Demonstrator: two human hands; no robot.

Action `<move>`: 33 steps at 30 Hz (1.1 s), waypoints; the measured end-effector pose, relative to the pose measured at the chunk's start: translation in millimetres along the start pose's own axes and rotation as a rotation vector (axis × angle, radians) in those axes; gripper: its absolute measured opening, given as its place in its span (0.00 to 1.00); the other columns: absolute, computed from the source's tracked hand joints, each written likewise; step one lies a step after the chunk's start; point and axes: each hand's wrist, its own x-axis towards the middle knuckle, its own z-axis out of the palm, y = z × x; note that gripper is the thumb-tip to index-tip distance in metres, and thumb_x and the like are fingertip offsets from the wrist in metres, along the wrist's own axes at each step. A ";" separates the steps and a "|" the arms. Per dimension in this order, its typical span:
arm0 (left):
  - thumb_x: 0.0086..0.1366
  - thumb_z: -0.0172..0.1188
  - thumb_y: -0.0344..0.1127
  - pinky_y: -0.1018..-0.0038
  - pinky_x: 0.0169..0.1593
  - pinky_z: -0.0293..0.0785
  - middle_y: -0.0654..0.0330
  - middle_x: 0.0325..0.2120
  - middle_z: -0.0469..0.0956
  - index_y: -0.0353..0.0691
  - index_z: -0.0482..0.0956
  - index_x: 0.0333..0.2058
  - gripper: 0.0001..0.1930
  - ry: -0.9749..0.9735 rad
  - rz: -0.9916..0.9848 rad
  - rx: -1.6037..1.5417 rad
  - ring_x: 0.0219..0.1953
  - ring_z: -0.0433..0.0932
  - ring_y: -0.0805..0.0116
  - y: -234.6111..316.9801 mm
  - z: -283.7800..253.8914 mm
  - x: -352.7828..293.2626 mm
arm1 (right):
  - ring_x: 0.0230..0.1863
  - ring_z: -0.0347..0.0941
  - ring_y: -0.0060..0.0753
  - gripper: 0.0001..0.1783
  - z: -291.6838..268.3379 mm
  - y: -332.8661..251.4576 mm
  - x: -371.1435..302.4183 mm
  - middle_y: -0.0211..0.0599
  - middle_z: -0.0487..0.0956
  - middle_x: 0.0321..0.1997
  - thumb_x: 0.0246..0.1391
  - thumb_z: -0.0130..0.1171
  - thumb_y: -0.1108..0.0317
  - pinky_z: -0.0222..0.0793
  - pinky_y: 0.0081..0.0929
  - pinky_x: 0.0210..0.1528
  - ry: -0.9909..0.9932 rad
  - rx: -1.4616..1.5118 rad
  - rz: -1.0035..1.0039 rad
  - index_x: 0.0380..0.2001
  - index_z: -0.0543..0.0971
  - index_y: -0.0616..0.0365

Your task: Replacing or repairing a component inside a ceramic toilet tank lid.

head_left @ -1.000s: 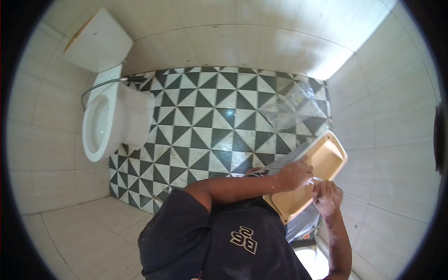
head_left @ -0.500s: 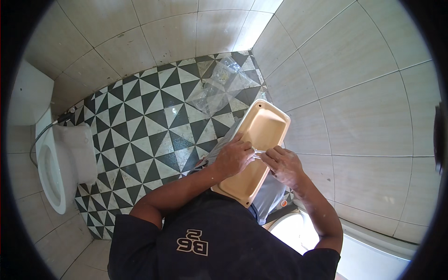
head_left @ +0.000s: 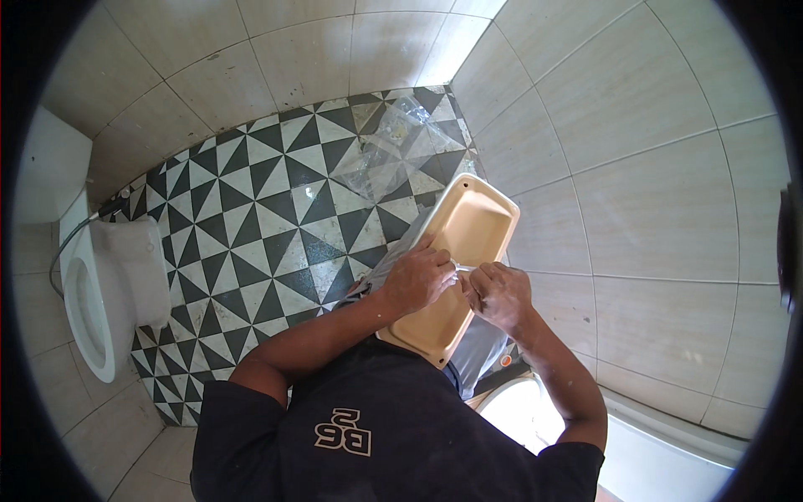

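Note:
A long beige tray-shaped plastic piece [head_left: 478, 219] lies slantwise across my lap, hollow side up, with a small hole near each end. Over its middle, my left hand [head_left: 418, 280] pinches one end of a small, thin whitish thing [head_left: 462, 268]. My right hand [head_left: 500, 296] is closed at the other end of it, fingers curled. The whitish thing spans the short gap between the two hands. Its kind is too small to make out, and the fingers cover its ends.
A clear plastic bag [head_left: 393, 155] lies on the patterned tile floor [head_left: 276, 209] ahead. On the left stands a white toilet [head_left: 138, 276] with a hose sprayer [head_left: 110, 206]. Tiled walls [head_left: 661, 217] rise close on the right. A small orange ring [head_left: 506, 361] shows near my right forearm.
My right hand has shifted slightly left and turned, its fingers curling more tightly. My left hand and the beige piece stay nearly in place.

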 end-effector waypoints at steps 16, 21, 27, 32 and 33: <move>0.61 0.69 0.37 0.54 0.69 0.68 0.59 0.30 0.77 0.42 0.82 0.33 0.07 0.019 0.009 0.016 0.39 0.82 0.58 -2.4 0.6 -6.0 | 0.35 0.78 0.27 0.18 -15.8 8.5 5.3 0.26 0.73 0.34 0.50 0.65 0.67 0.78 0.27 0.30 -0.068 -0.010 -0.187 0.47 0.79 0.49; 0.62 0.68 0.37 0.54 0.69 0.67 0.59 0.30 0.77 0.42 0.82 0.34 0.07 0.018 0.021 0.027 0.39 0.82 0.58 -1.4 -2.1 -4.2 | 0.34 0.76 0.24 0.16 -14.2 9.2 10.8 0.23 0.73 0.33 0.51 0.65 0.64 0.77 0.27 0.28 -0.117 -0.084 -0.239 0.44 0.79 0.48; 0.62 0.65 0.37 0.57 0.70 0.64 0.58 0.31 0.77 0.42 0.83 0.31 0.06 -0.020 0.006 0.037 0.41 0.82 0.58 -1.4 -1.4 -2.7 | 0.25 0.75 0.28 0.10 -3.0 6.0 9.1 0.25 0.72 0.25 0.60 0.66 0.58 0.74 0.30 0.24 -0.069 -0.020 -0.123 0.34 0.75 0.48; 0.62 0.65 0.37 0.57 0.70 0.64 0.58 0.30 0.77 0.42 0.82 0.31 0.06 -0.019 0.003 0.033 0.39 0.83 0.59 -2.5 -0.6 -4.0 | 0.23 0.76 0.32 0.14 -0.4 0.4 4.3 0.27 0.73 0.23 0.61 0.66 0.55 0.74 0.32 0.23 -0.015 0.002 -0.020 0.30 0.74 0.48; 0.62 0.65 0.37 0.57 0.70 0.64 0.58 0.30 0.77 0.42 0.82 0.31 0.06 -0.018 0.002 0.035 0.39 0.83 0.59 -3.0 -1.4 -3.6 | 0.24 0.77 0.32 0.14 -5.7 0.8 2.8 0.28 0.73 0.24 0.61 0.67 0.55 0.75 0.33 0.24 -0.030 -0.025 -0.023 0.31 0.75 0.49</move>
